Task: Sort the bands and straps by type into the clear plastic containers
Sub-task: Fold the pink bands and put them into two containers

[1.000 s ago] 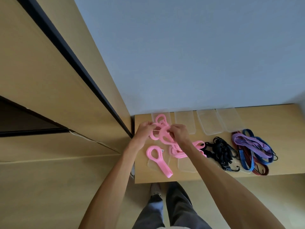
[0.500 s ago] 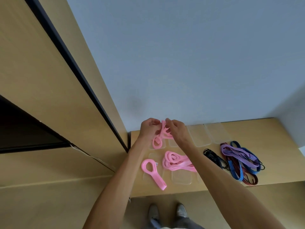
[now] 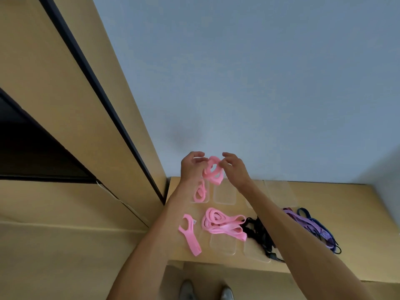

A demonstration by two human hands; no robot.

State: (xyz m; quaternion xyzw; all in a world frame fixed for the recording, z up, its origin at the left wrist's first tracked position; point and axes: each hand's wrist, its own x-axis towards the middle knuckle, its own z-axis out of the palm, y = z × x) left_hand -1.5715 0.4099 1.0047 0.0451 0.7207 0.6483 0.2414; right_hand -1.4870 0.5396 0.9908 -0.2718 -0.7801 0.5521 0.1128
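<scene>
Hands: left hand [image 3: 191, 164] and right hand [image 3: 233, 167] pinching 1 pink band [image 3: 213, 171] above far-left clear container [image 3: 204, 197]. Mid pink sort. Next: lower in, release.

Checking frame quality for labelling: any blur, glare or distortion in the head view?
Head view: wide-angle bend in the cabinet edge; both hands and the held pink band slightly soft; clear containers faint against the table; lighting even, no glare.

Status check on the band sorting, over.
Left hand and right hand both pinch a pink band, lifted over the far clear containers. Nothing blocking.
</scene>
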